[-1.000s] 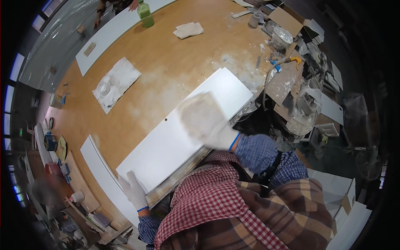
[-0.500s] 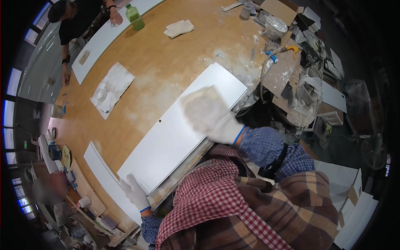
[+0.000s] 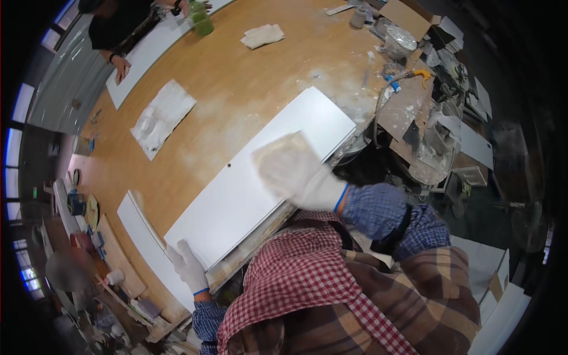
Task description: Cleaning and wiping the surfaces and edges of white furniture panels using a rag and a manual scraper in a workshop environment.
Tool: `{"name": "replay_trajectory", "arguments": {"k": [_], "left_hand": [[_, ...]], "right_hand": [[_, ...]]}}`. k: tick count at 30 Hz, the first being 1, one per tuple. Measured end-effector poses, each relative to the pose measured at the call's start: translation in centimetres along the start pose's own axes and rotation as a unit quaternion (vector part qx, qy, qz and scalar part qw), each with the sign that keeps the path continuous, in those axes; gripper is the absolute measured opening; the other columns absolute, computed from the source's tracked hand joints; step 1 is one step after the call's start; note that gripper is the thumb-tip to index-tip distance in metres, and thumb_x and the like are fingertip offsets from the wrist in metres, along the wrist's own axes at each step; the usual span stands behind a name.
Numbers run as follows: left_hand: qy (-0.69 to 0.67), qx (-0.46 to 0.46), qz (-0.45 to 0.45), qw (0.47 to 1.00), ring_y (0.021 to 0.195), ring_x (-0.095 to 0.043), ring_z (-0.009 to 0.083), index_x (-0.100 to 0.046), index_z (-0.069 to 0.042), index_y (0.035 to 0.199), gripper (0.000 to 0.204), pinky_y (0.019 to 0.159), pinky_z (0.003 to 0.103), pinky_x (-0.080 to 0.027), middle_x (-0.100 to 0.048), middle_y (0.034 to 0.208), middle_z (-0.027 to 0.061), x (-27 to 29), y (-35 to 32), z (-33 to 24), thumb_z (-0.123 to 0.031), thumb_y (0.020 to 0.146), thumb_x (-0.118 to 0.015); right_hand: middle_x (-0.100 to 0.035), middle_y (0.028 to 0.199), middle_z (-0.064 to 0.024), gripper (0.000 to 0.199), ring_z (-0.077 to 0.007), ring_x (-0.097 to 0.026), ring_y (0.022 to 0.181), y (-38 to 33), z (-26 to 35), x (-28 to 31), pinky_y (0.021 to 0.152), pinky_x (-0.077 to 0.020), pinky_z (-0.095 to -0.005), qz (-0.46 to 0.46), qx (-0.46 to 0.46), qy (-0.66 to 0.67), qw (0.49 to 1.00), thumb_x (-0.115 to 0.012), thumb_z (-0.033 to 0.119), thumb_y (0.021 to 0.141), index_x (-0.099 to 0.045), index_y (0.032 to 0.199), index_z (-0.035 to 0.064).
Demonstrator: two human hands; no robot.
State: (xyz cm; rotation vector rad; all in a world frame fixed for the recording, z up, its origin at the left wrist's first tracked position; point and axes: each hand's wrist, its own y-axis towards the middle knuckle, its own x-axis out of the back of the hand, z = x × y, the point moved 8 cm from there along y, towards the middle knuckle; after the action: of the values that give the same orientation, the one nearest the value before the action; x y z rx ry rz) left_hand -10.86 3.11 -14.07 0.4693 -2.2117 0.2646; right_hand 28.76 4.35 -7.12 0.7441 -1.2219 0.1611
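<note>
A long white panel (image 3: 319,118) lies slantwise across the near side of the table, with a small dark hole by its far edge. My right hand (image 3: 305,180), in a white knit glove, presses a beige square pad (image 3: 291,144) flat on the panel's upper face. Motion blurs the pad and fingers, so its exact kind cannot be made out. At the panel's near-left end, my gloved left hand (image 3: 188,267) rests against the corner with its fingers stretched out. A second, narrower white strip (image 3: 142,231) lies just left of that hand.
Across the brown table (image 3: 248,77) a person (image 3: 127,26) handles another white board (image 3: 139,65) beside a green bottle (image 3: 201,21). Two white cloths (image 3: 163,115) (image 3: 262,36) lie between. An air hose with a yellow nozzle (image 3: 421,74) and clutter stand right; several tools line the left edge.
My right hand and the pad have shifted slightly toward me and left over the panel. The left hand stays at the corner. Across the table, the person's hands have moved along the board.
</note>
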Motion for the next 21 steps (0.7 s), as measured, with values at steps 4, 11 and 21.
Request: {"name": "replay_trajectory", "arguments": {"k": [4, 11, 21], "left_hand": [[-0.036, 0.000, 0.043, 0.998, 0.137, -0.057, 0.0351, -0.044, 0.006, 0.156, 0.065, 0.116, 0.040, -0.041, -0.060, 0.148, 0.0263, -0.8, 0.0, -1.9, -0.038, 0.110, -0.054], [-0.077, 0.000, 0.041, 0.996, 0.133, -0.060, 0.0343, -0.044, 0.005, 0.156, 0.062, 0.114, 0.040, -0.043, -0.063, 0.143, 0.0254, -1.1, -0.3, -2.3, -0.035, 0.110, -0.055], [-0.062, -0.020, 0.007, 0.998, 0.126, -0.065, 0.0408, -0.048, 0.003, 0.155, 0.058, 0.108, 0.043, -0.048, -0.065, 0.139, 0.0292, -0.7, -0.5, -1.0, -0.037, 0.112, -0.047]], "right_hand": [[-0.060, 0.107, -0.0124, 0.030, -0.0319, -0.062, 0.103, -2.9, -9.8, 2.0, 0.086, -0.0478, -0.0542, 0.079, -0.211, -0.001, 0.974, -0.069, 0.026, 0.088, -0.063, 0.109, 0.0065], [-0.057, 0.149, -0.0232, 0.064, -0.0404, -0.048, 0.143, 7.4, 3.6, -8.2, 0.126, -0.0304, -0.0528, 0.097, -0.004, 0.102, 0.990, -0.065, 0.038, 0.092, -0.058, 0.141, -0.0022], [-0.067, 0.117, -0.0177, 0.028, -0.0390, -0.061, 0.118, 8.9, 3.6, -7.8, 0.104, -0.0476, -0.0507, 0.047, 0.001, 0.152, 0.987, -0.069, 0.024, 0.085, -0.067, 0.105, 0.0040]]}}
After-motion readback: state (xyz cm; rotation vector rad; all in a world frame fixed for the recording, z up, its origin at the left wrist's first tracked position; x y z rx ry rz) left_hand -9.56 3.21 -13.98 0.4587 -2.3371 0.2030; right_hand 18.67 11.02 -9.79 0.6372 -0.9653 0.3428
